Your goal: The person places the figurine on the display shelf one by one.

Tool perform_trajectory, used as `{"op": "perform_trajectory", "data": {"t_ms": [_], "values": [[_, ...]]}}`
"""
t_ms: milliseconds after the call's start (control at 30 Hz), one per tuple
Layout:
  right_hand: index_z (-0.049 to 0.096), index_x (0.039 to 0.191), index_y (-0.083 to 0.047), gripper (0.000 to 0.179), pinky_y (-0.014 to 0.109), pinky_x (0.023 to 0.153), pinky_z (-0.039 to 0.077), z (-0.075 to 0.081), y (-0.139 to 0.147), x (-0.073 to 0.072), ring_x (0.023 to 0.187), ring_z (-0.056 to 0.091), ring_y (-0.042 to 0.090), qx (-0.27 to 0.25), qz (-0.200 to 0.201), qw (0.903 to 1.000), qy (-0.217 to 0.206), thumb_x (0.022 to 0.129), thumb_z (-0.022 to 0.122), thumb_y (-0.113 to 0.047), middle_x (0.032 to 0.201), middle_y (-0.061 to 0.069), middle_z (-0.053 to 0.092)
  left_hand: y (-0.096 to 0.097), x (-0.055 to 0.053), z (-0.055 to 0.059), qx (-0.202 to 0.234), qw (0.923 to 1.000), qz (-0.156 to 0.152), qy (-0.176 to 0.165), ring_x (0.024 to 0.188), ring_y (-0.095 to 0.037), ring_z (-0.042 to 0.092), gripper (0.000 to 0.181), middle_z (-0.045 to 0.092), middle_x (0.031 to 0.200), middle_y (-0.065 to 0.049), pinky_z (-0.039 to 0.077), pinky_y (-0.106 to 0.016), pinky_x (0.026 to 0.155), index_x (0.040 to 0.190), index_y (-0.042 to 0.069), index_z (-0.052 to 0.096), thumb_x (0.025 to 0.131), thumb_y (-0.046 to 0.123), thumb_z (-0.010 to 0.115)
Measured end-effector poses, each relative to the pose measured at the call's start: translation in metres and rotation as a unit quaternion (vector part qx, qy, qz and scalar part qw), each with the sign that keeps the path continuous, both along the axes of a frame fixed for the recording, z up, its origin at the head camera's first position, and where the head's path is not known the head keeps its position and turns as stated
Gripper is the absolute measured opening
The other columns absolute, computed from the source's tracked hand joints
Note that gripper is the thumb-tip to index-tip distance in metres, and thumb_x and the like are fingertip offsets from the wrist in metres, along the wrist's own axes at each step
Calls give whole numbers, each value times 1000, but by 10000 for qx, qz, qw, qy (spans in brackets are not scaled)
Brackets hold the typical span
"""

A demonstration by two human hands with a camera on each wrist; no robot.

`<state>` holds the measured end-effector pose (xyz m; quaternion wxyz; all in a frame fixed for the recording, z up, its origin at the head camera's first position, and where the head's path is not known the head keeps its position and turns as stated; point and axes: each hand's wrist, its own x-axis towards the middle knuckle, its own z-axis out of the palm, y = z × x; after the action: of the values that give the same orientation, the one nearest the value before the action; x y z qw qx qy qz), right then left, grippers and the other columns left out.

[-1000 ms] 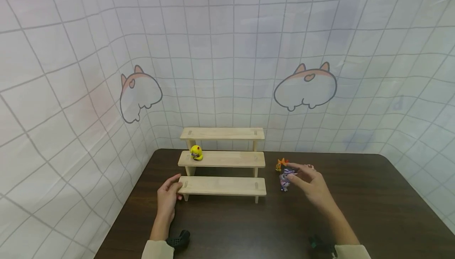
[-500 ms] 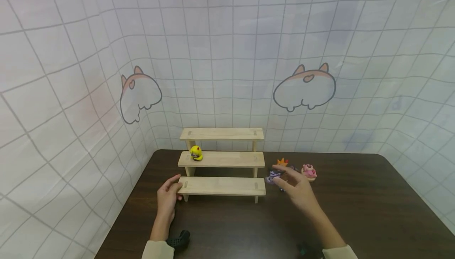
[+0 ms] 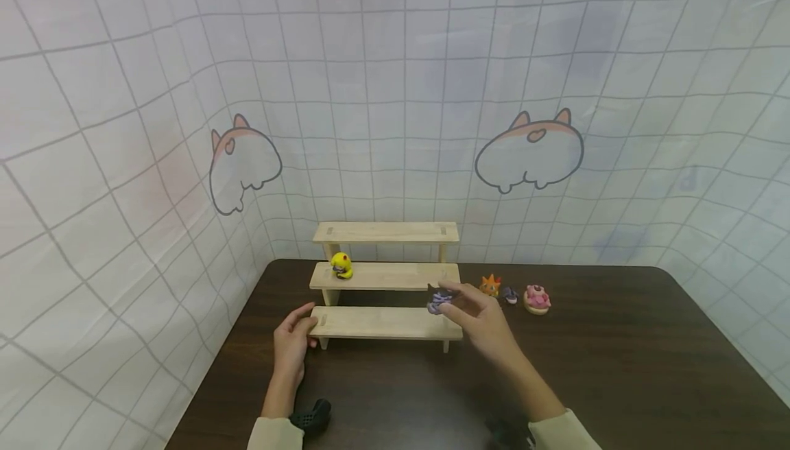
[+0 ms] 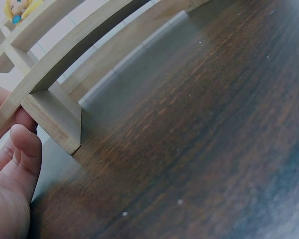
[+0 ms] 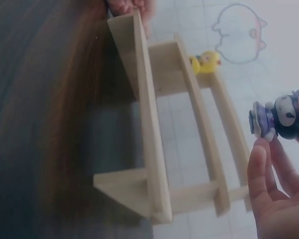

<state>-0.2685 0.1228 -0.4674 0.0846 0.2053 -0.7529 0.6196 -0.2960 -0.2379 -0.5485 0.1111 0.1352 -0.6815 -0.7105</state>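
Note:
My right hand (image 3: 484, 320) pinches a small black-and-purple figurine (image 3: 437, 301) between thumb and fingers, in front of the right part of a three-step wooden display shelf (image 3: 382, 324). The right wrist view shows the figurine's pale face and purple clothes (image 5: 261, 119); the figurine lies sideways in that view and is clear of the boards. At the shelf's lower left corner, my left hand (image 3: 290, 346) holds the end of the lowest board, with a fingertip under it in the left wrist view. A yellow figurine (image 3: 341, 265) sits at the left of the middle step.
Right of the shelf on the dark wooden table (image 3: 605, 354) stand an orange figurine (image 3: 490, 285), a small dark purplish one (image 3: 509, 295) and a pink one (image 3: 537, 299). A white grid-patterned curtain (image 3: 395, 127) hangs behind the table.
My right hand has lifted the black-and-purple figurine from the group on the right and carried it left to the shelf. The pink figurine has come into sight. The left hand has stayed put.

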Motion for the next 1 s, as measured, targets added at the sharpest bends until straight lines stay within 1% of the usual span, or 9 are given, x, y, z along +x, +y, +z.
{"op": "perform_trajectory", "data": {"t_ms": [133,367,467,600,767,900,1000], "values": [[66,136,-18,42,26,83,57,10,-12,-8,99,70,19,191,9,9998,-56,95,73,-25,118,7,71,0,0,0,7,10000,11,24,68,-8,56,39,61,135,-16,49,-21,54,137,3,63,99,8,61],[66,138,-21,44,33,79,56,19,-30,-30,101,69,23,404,-28,9990,-209,96,72,-32,119,9,70,0,-1,-1,-14,10000,-21,33,69,-7,56,39,61,135,-15,49,-20,54,137,3,63,98,8,61],[66,137,-22,43,39,82,57,22,-37,-38,102,69,25,497,-37,9985,-239,96,72,-33,119,10,70,0,-1,-2,32,10000,14,35,68,-7,56,39,62,132,-13,48,-20,53,136,3,64,98,7,61],[67,136,-24,42,48,85,58,25,-48,-47,100,70,26,495,-82,9982,-328,96,72,-34,117,11,71,0,-1,-2,46,10000,16,18,69,-8,56,39,64,129,-11,49,-21,54,137,4,63,98,8,62],[67,136,-24,42,47,84,57,27,-59,-56,103,68,24,555,-84,9975,-422,96,72,-34,118,9,70,-2,1,-2,36,10000,57,4,69,-7,57,39,64,129,-11,49,-21,54,137,5,63,98,9,63],[67,136,-25,41,38,80,57,29,-66,-62,102,68,23,665,-67,9970,-402,96,71,-34,118,8,70,-1,0,-1,34,10000,53,63,67,-7,56,39,66,124,-9,49,-21,54,136,4,64,98,8,63],[67,136,-26,41,37,80,58,30,-69,-64,101,69,22,622,0,9972,-417,96,72,-32,119,8,69,0,-1,-1,43,10000,23,47,66,-7,56,39,67,119,-6,49,-21,54,136,4,64,97,9,63]]}}
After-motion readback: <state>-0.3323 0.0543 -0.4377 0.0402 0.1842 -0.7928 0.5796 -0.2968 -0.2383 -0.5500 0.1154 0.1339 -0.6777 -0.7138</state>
